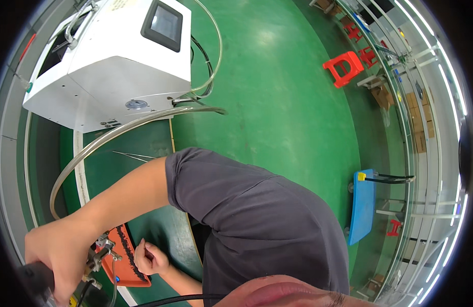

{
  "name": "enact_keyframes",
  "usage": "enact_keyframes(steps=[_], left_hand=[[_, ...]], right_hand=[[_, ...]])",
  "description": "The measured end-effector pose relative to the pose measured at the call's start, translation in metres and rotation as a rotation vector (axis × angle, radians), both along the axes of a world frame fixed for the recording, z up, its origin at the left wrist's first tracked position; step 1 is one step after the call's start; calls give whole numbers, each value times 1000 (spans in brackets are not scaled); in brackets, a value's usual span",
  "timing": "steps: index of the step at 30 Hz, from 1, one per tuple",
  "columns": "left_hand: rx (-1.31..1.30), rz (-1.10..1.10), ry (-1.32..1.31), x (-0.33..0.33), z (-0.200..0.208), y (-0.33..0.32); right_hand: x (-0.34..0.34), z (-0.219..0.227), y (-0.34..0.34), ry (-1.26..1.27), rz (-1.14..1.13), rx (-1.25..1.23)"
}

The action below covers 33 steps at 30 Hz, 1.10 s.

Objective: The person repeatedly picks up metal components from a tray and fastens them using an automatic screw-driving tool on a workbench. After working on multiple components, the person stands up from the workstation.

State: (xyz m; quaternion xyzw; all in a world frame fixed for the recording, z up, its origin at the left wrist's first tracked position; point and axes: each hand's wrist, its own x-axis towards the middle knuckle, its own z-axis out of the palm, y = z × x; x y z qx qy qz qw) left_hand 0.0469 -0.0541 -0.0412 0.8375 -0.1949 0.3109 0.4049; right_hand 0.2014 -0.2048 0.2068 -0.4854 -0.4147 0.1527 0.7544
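One orange tray (127, 267) lies between the right hand (65, 250) and the left hand (151, 258).

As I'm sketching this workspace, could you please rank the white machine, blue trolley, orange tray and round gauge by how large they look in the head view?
1. White machine
2. Blue trolley and orange tray: unsure, as the tray is nearer and partly hidden
3. Round gauge
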Motion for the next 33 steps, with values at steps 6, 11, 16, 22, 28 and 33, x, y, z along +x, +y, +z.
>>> enact_keyframes(steps=[6, 11, 16, 22, 28, 33], left_hand=[[-28, 65, 58, -4, 6, 0], [11, -2, 36, -1, 10, 2], [6, -12, -34, 6, 19, -12], [-1, -31, -44, 6, 25, -17], [7, -33, -2, 4, 28, -18], [-4, -50, -79, 7, 34, -20]], right_hand=[[-5, 1, 1, 1, 9, 29], [-9, 1, 3, 28, 71, 78], [-18, 3, 3, -6, 63, 92], [-20, 2, 5, 8, 80, 102], [-21, 1, 6, 3, 82, 105], [-21, -3, 15, -27, 53, 130]])
